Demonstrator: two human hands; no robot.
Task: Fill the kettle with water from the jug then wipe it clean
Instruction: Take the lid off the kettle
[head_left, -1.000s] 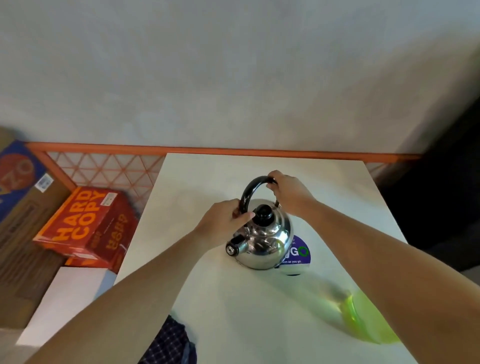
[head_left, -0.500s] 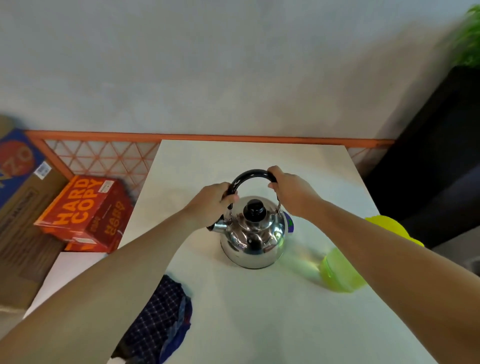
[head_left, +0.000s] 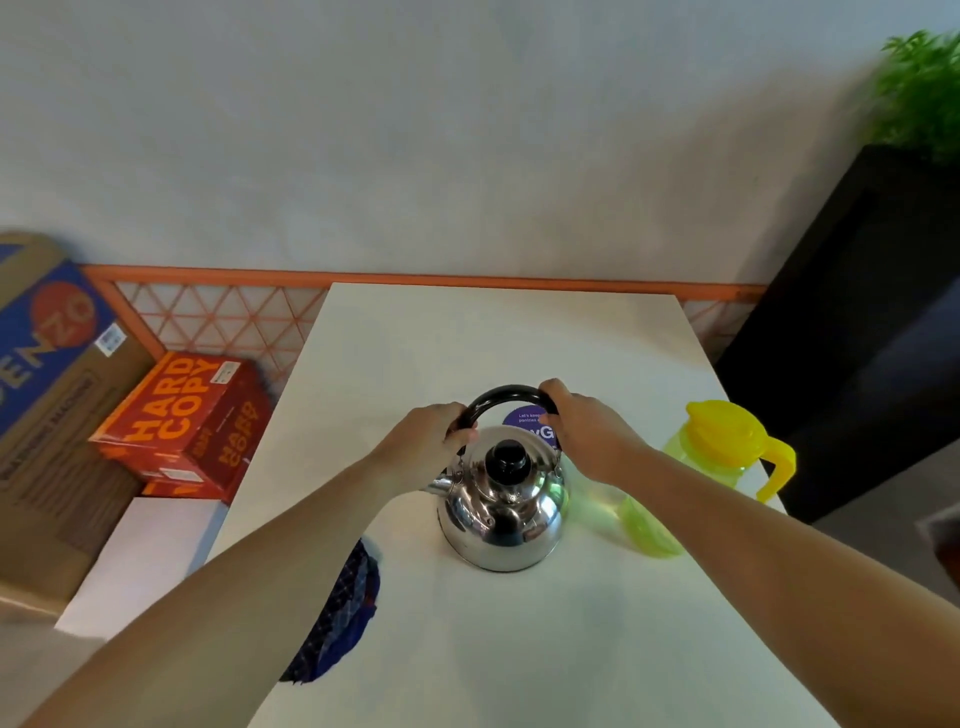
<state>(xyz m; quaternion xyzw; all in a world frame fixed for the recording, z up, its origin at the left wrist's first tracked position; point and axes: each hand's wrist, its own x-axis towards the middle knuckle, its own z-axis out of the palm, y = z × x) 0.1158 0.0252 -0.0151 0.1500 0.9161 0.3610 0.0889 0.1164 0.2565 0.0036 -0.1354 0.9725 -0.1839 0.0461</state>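
A shiny steel kettle (head_left: 503, 512) with a black lid knob stands upright in the middle of the white table (head_left: 498, 649). Its black arched handle (head_left: 506, 394) is up. My left hand (head_left: 431, 434) grips the handle's left end and my right hand (head_left: 584, 428) grips its right end. A green see-through jug (head_left: 724, 457) with a yellow lid and handle stands to the right, near the table's right edge, partly behind my right forearm. A dark blue checked cloth (head_left: 340, 618) lies at the table's left edge, partly under my left forearm.
A round purple sticker (head_left: 532, 423) lies on the table behind the kettle. Orange boxes (head_left: 182, 421) and a large cardboard box (head_left: 47, 395) sit on the floor to the left. A black cabinet (head_left: 862, 322) with a plant (head_left: 919, 88) stands at the right.
The kettle has been turned so its spout moved from the front to the left side. My left hand shifted from near the lid up onto the handle's left end. The view moved back, showing the jug.
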